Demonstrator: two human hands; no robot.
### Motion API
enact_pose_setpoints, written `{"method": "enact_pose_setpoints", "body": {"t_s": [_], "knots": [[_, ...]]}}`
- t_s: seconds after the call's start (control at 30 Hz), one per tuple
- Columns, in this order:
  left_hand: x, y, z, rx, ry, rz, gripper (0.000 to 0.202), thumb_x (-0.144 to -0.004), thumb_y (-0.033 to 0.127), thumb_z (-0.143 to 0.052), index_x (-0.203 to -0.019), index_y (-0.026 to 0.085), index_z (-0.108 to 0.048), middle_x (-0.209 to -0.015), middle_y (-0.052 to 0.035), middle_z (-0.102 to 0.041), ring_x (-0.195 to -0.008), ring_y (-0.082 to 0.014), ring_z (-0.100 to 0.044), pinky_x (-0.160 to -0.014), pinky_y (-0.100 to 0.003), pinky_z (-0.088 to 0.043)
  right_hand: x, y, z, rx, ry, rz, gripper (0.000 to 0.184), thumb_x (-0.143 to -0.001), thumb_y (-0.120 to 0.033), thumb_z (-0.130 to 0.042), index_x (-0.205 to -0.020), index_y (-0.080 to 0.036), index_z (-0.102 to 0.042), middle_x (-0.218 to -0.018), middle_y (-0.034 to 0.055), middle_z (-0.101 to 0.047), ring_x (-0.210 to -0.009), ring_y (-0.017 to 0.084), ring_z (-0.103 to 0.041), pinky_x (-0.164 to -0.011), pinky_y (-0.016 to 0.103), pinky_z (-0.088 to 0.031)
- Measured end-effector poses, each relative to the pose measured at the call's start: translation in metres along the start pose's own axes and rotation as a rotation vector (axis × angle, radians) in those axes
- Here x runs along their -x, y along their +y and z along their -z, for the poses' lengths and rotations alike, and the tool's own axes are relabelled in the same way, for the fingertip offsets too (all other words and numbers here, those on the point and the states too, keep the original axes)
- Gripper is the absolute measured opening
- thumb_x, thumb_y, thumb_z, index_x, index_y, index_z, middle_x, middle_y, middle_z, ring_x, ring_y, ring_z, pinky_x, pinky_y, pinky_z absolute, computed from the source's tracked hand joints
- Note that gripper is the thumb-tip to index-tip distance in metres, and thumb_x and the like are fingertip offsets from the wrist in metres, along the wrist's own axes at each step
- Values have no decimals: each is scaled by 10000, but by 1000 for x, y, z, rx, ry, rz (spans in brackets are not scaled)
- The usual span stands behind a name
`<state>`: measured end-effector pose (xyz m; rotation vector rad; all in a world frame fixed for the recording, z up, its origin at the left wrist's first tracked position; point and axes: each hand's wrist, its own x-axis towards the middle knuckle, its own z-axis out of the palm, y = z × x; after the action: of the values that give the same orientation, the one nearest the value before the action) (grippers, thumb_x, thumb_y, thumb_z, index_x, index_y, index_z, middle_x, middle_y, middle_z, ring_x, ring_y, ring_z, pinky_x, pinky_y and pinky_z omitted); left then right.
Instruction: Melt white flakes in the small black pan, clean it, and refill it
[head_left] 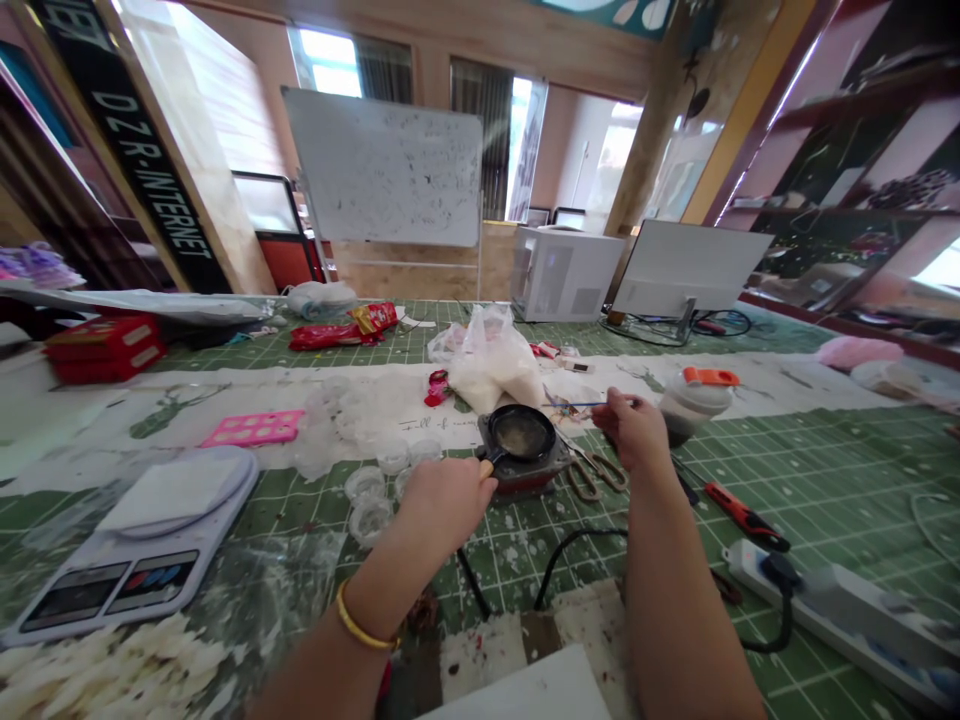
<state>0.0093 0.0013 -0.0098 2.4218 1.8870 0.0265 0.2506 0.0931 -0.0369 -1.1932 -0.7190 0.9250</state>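
While hands (448,498) hold pan (496,430) and stick (576,404), signage (142,165) seemingly reads "DZR·INTERNET".

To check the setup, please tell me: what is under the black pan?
A small hotplate is under the pan; its front shows, but the pan hides its middle.

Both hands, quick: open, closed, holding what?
Left hand: closed on the tan handle of the small black frying pan.
Right hand: closed, fingers pinching a thin blue stick.

black pan (523,437) | upright, over hotplate (525,484) | thin blue stick (574,404) | near-horizontal, beside pan
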Motion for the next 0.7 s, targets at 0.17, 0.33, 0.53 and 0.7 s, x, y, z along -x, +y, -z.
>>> {"method": "enact_pose_setpoints", "body": {"t_s": [0.17,0.33,0.53,0.7], "knots": [[-1,-1,-1,4,7,-14,364,-848,406,-326,-799,156,-587,-759,-86,-649,-727,-213,-616,-619,-292,-428,12,-9,-1,-231,-200,-45,141,-664,-220,-666,-730,-171,-551,-598,-9,-667,-600,110,-638,-672,239,-536],[-1,-3,-4,9,34,-20,354,-845,401,-331,-811,167,-593,-777,-90,-652,-745,-235,-621,-619,-317,-435,23,-8,0,27,-375,-193,127,-670,-223,-662,-706,-122,-595,-676,74,-689,-654,163,-659,-664,265,-534],[-1,-5,-5,46,18,-9,372,-849,407,-317,-828,165,-599,-812,-101,-654,-781,-243,-623,-650,-336,-441,8,-16,26,148,-71,-95,106,-747,-209,-573,-665,-160,-526,-514,6,-638,-474,127,-616,-456,206,-496],[0,-2,-4,25,22,-7,371,-852,406,-312,-829,167,-595,-802,-106,-654,-772,-245,-625,-639,-335,-444,17,-13,15,98,-123,-94,111,-757,-263,-572,-707,-174,-527,-552,-8,-645,-503,112,-620,-484,198,-506]]}}
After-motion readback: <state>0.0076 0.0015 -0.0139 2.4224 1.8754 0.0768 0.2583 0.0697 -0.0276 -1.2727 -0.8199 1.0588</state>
